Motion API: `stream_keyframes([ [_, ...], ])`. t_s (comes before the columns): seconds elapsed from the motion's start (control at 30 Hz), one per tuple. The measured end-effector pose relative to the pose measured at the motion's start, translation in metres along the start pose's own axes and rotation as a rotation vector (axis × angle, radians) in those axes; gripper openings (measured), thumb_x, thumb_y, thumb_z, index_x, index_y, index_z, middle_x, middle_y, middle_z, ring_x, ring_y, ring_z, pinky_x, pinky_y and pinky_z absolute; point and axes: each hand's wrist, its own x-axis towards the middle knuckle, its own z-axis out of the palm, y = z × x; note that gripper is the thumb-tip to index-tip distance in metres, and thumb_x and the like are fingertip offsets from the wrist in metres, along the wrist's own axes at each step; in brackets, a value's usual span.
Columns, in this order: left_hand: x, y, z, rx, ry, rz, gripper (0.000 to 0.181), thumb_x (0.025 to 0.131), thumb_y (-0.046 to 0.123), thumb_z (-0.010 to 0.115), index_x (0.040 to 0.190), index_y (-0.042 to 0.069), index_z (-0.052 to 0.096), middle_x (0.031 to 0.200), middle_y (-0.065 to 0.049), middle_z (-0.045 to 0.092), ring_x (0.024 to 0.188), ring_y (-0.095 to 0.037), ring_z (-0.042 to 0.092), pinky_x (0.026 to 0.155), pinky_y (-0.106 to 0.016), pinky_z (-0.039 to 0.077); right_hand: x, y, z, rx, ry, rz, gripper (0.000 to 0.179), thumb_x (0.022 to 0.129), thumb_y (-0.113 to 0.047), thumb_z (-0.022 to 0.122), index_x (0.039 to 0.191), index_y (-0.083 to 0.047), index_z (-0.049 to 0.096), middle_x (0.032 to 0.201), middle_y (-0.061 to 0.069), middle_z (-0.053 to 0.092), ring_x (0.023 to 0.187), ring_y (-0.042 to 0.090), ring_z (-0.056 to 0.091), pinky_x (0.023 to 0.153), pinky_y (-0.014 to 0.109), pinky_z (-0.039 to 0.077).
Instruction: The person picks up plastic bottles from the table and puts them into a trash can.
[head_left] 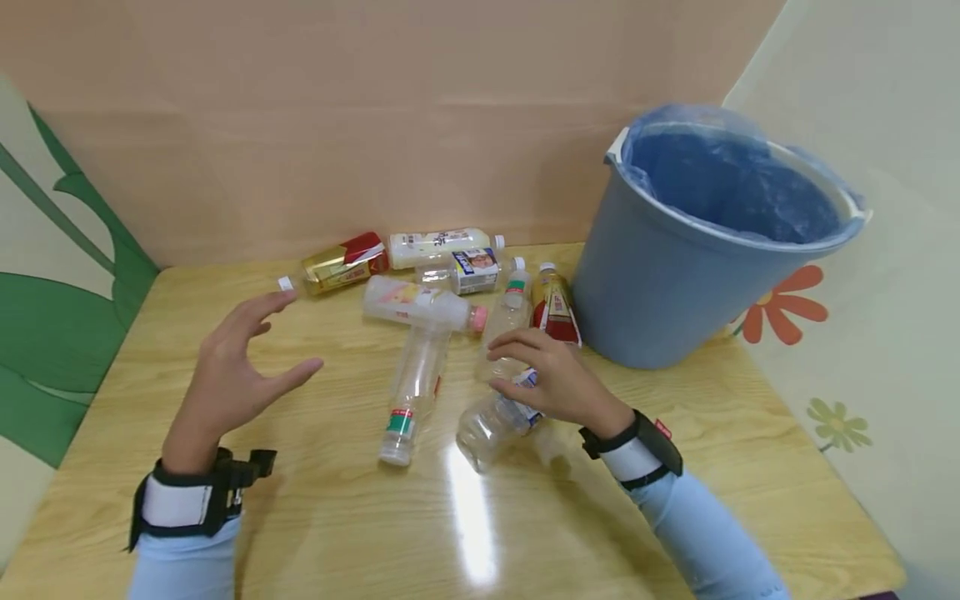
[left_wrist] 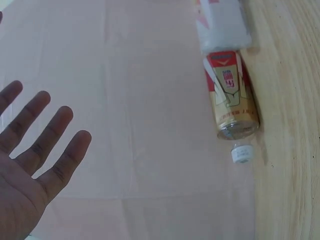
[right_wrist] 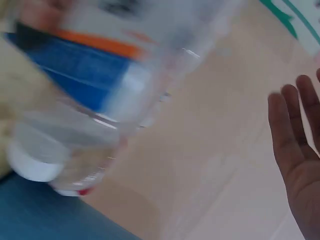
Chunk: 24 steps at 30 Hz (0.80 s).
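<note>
My left hand (head_left: 232, 367) hovers over the left of the table, thumb and fingers spread apart around nothing. Ahead of it lies a gold-and-red labelled bottle (head_left: 347, 265) with a white cap, also in the left wrist view as the gold bottle (left_wrist: 232, 95). My right hand (head_left: 562, 383) is over a clear bottle (head_left: 483, 429) with a blue-and-white label and hides part of it. In the right wrist view, the hand's fingers (right_wrist: 285, 130) are extended, and a blurred blue-labelled bottle (right_wrist: 85, 75) looms close to the camera.
Between the hands lie a green-labelled clear bottle (head_left: 412, 392) and a pink-capped bottle (head_left: 416, 304). Behind are a white-labelled bottle (head_left: 442, 244) and others. A second gold-and-red bottle (head_left: 557, 308) lies against a blue bucket (head_left: 660, 275) lined with a bag, on the table (head_left: 360, 533).
</note>
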Motion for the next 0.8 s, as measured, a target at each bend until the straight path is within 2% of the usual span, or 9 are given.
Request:
stream_keyframes([
  [0.03,0.000,0.000,0.001,0.000,-0.003,-0.001,0.087,0.055,0.008,0.087,0.133,0.009,0.050,0.128,-0.022,0.057,0.112,-0.035,0.052,0.079,-0.065,0.052,-0.004,0.000,0.004,-0.015,-0.012,-0.002,0.031,0.079,-0.027,0.073,0.103,-0.007,0.068,0.109,0.008,0.066,0.105,0.018,0.057,0.084,0.040,0.057],
  [0.27,0.001,-0.002,0.002,-0.007,-0.018,-0.019,0.086,0.057,0.007,0.086,0.134,0.009,0.049,0.128,-0.022,0.056,0.113,-0.035,0.051,0.081,-0.064,0.051,-0.024,0.000,0.037,-0.072,-0.079,-0.067,0.041,0.076,-0.044,0.071,0.103,-0.013,0.068,0.108,0.003,0.067,0.107,0.018,0.055,0.088,0.042,0.053],
  [0.43,0.000,-0.003,0.002,-0.015,-0.026,-0.035,0.084,0.058,0.006,0.085,0.134,0.010,0.050,0.129,-0.022,0.055,0.114,-0.037,0.051,0.081,-0.066,0.049,-0.035,-0.002,0.055,-0.126,-0.144,-0.067,0.054,0.072,-0.054,0.070,0.110,-0.016,0.066,0.109,0.000,0.067,0.109,0.018,0.053,0.095,0.044,0.048],
  [0.63,0.001,-0.005,0.006,-0.015,-0.025,-0.016,0.083,0.057,0.007,0.084,0.133,0.008,0.050,0.127,-0.023,0.057,0.113,-0.036,0.051,0.081,-0.065,0.050,-0.038,-0.004,0.063,-0.195,-0.224,-0.050,0.074,0.062,-0.062,0.073,0.121,-0.018,0.061,0.113,-0.001,0.066,0.112,0.021,0.051,0.104,0.049,0.039],
  [0.8,0.001,-0.007,0.009,-0.009,-0.036,-0.019,0.083,0.057,0.008,0.084,0.133,0.007,0.050,0.128,-0.023,0.056,0.113,-0.036,0.051,0.081,-0.064,0.050,-0.038,-0.003,0.062,-0.190,-0.263,-0.047,0.083,0.058,-0.064,0.075,0.124,-0.017,0.059,0.116,0.001,0.065,0.114,0.022,0.050,0.106,0.049,0.037],
])
